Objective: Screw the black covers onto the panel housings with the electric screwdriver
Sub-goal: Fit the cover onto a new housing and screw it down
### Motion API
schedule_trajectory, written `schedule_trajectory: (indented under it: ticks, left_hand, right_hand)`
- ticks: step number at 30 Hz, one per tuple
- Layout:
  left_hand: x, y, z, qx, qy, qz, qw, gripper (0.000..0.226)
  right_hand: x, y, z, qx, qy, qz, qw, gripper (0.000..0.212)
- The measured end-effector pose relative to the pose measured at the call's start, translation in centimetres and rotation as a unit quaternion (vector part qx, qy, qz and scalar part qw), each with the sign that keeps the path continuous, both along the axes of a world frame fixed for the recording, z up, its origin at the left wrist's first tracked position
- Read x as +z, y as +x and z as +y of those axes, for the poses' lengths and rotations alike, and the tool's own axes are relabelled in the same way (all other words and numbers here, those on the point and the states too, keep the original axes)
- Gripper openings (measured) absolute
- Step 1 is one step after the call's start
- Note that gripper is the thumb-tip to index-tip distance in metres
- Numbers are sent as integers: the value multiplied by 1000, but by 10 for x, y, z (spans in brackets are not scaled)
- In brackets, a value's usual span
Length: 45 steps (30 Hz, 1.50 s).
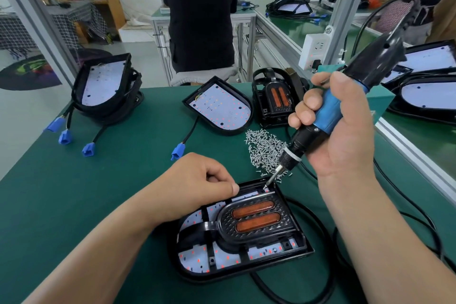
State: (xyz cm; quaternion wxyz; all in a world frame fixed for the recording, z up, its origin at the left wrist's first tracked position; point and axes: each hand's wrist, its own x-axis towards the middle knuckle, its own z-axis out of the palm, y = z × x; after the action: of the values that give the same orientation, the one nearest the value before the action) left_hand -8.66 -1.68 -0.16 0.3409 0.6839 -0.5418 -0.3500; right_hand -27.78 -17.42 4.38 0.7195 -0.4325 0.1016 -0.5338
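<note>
**Screwdriver tip down at the cover's far corner**

Here is the right hand (340, 126), wrapped firmly round the blue grip of the electric screwdriver (328, 111). The tool is tilted, with its cord end up to the right and its thin bit pointing down-left. The bit tip sits at the far right corner of the black cover (256, 219). Whether a screw is on the tip is too small to make out.

The cover, with its two orange lenses, lies on the panel housing (237, 261) on the near part of the green tabletop (98, 180). White board with red dots shows through the cover's openings.

The left hand (197, 180) comes in from the left with its fingers curled under. Its thumb tip is at the housing's far edge, just left of the bit. Whether it pinches anything, I cannot tell.

Just beyond the bit lies a heap of small silver screws (266, 150). Behind them, a second housing (222, 106) lies open with no cover on it, and its cable ends in a blue plug (178, 152). To its right stands a stack of spare covers (274, 99). Far left, more housings (103, 84) are piled up, with three blue plugs trailing out. A person in dark clothes (199, 27) stands past the tabletop.
</note>
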Motion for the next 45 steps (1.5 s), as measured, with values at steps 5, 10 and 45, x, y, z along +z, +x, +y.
schedule_trajectory:
  ticks: [5,10,45]
  left_hand:
    - [0,0,0,0,0,0,1000,10]
    - [-1,0,1,0,-1,-3,1000,11]
    - [-15,-5,-4,-10,-71,-93,993,18]
  right_hand:
    - [0,-1,0,2,-4,3,1000,16]
    - [-2,1,0,8,-10,11,1000,16]
    - [14,26,19,167,-167,117,965,9]
